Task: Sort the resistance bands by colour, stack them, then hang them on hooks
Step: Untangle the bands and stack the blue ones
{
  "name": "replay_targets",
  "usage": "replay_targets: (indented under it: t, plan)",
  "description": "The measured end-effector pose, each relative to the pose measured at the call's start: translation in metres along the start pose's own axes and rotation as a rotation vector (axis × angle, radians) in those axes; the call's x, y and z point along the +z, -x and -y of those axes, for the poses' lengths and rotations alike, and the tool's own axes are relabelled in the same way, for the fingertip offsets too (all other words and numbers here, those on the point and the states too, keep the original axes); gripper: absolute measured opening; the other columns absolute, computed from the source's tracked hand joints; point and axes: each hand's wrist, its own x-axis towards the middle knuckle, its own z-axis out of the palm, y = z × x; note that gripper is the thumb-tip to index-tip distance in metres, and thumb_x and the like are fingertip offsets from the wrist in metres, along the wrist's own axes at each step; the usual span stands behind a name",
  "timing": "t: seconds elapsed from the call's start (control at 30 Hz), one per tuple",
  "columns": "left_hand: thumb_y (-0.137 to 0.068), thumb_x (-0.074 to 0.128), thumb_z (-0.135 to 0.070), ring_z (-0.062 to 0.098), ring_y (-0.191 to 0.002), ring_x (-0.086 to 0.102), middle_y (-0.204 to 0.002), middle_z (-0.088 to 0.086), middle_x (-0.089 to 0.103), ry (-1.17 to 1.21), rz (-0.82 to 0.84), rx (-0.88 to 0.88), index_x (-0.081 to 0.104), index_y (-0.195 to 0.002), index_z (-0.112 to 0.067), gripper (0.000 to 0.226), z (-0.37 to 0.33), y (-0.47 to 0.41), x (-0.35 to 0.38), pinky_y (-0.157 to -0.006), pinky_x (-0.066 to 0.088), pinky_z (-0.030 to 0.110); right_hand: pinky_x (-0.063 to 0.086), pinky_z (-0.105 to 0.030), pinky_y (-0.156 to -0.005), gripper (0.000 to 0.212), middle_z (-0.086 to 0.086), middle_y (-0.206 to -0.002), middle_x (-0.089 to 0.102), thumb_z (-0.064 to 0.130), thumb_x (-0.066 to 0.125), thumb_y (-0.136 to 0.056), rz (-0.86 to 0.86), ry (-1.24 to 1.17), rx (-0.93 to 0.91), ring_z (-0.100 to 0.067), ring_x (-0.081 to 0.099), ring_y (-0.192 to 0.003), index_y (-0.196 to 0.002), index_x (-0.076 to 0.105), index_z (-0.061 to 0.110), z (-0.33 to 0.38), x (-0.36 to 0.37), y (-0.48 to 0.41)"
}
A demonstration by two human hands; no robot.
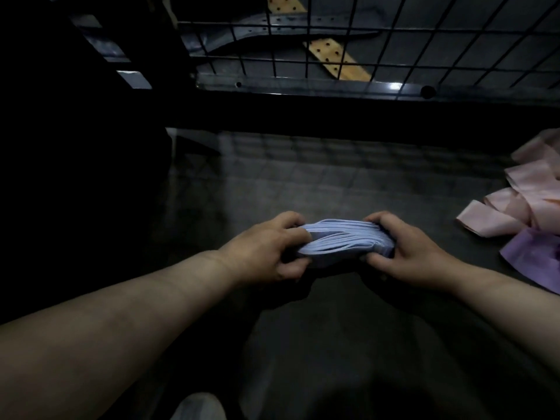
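Observation:
A stack of pale blue resistance bands (342,239) is held edge-up just above the dark table (303,183), in the middle of the view. My left hand (269,250) grips its left end, fingers curled over the top and thumb underneath. My right hand (406,250) grips the right end the same way. At the right edge lies a loose heap of pink bands (521,201), with a purple band (533,253) just below it. No hooks can be made out.
A black wire grid panel (363,40) stands behind the table's far edge, with a dark metal frame and a perforated wooden strip (336,57) seen through it. The left side is in deep shadow. A pale shoe tip (197,407) shows at the bottom.

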Motion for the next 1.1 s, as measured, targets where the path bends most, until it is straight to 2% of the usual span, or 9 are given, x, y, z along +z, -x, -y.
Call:
replay_targets:
  t: [0.17,0.27,0.33,0.47,0.57,0.7,0.77,0.93,1.1]
  plan:
    - [-0.071,0.068,-0.047,0.008,-0.094,0.057,-0.102,-0.011,0.054,0.365,0.06,-0.353,0.056,-0.09,-0.037,0.025,-0.002,0.001,-0.007,-0.081,0.044,0.012,0.057,-0.026,-0.077,0.03,0.006,-0.097,0.069,0.023,0.079,-0.079,0.19,-0.121,0.167,-0.008,0.067,-0.087,-0.104,0.064,0.03,0.022,-0.012,-0.019]
    - [-0.059,0.089,-0.048,0.0,-0.096,0.056,-0.107,-0.018,0.05,0.37,0.159,-0.425,0.049,-0.093,-0.043,0.052,-0.001,0.004,-0.007,-0.077,0.045,0.013,0.056,-0.031,-0.08,0.027,0.002,-0.098,0.072,0.027,0.077,-0.078,0.227,-0.223,0.315,-0.013,0.069,-0.089,-0.103,0.067,0.031,0.024,-0.01,-0.025]
    - [-0.06,0.091,-0.036,-0.001,-0.096,0.055,-0.106,-0.019,0.049,0.337,0.105,-0.408,0.048,-0.095,-0.04,0.055,-0.001,0.005,-0.003,-0.074,0.042,0.008,0.055,-0.03,-0.077,0.023,-0.005,-0.098,0.074,0.021,0.074,-0.079,0.231,-0.277,0.351,-0.014,0.07,-0.086,-0.101,0.069,0.026,0.027,-0.007,-0.026]
    - [-0.069,0.082,-0.012,0.007,-0.094,0.064,-0.101,-0.009,0.063,0.559,-0.022,-0.457,0.058,-0.099,-0.029,0.042,0.001,0.006,-0.003,-0.075,0.052,0.015,0.054,-0.028,-0.053,0.021,-0.028,-0.088,0.07,0.005,0.062,-0.087,0.28,-0.504,0.414,-0.03,0.069,-0.07,-0.107,0.064,0.0,0.041,-0.007,-0.024]
    - [-0.071,0.076,-0.003,0.007,-0.092,0.066,-0.099,-0.005,0.068,0.658,-0.048,-0.451,0.059,-0.1,-0.028,0.041,0.002,0.006,-0.006,-0.077,0.054,0.019,0.046,-0.023,-0.043,0.017,-0.029,-0.076,0.064,0.002,0.056,-0.09,0.292,-0.566,0.422,-0.027,0.064,-0.056,-0.104,0.06,-0.007,0.049,-0.01,-0.024]
    - [-0.07,0.074,0.005,0.005,-0.091,0.068,-0.097,-0.004,0.07,0.7,-0.096,-0.451,0.061,-0.102,-0.027,0.047,0.008,0.006,-0.016,-0.076,0.055,0.019,0.05,-0.041,-0.064,0.017,-0.037,-0.082,0.065,0.004,0.059,-0.088,0.238,-0.572,0.389,-0.036,0.062,-0.066,-0.103,0.062,-0.004,0.055,-0.009,-0.032]
    - [-0.07,0.075,0.007,0.005,-0.09,0.069,-0.096,-0.004,0.07,0.659,-0.104,-0.456,0.062,-0.104,-0.028,0.051,0.015,0.004,-0.025,-0.077,0.056,0.021,0.048,-0.047,-0.07,0.016,-0.035,-0.084,0.065,0.004,0.06,-0.087,0.224,-0.558,0.369,-0.037,0.061,-0.072,-0.101,0.063,-0.004,0.061,-0.007,-0.037]
    - [-0.07,0.082,0.005,0.018,-0.091,0.071,-0.1,0.007,0.071,0.569,0.017,-0.465,0.06,-0.107,-0.027,0.054,0.043,-0.008,-0.058,-0.084,0.059,0.039,0.049,-0.026,-0.057,0.016,-0.008,-0.073,0.063,0.012,0.067,-0.086,0.125,-0.42,0.296,-0.013,0.06,-0.062,-0.095,0.066,-0.001,0.083,-0.002,-0.058]
    - [-0.064,0.091,-0.024,0.019,-0.087,0.071,-0.105,0.004,0.068,0.569,0.225,-0.515,0.057,-0.11,-0.032,0.058,0.066,-0.023,-0.108,-0.074,0.06,0.037,0.041,-0.034,-0.053,0.017,-0.012,-0.069,0.059,0.014,0.07,-0.079,0.016,-0.416,0.278,-0.024,0.053,-0.061,-0.089,0.066,0.0,0.099,-0.001,-0.099]
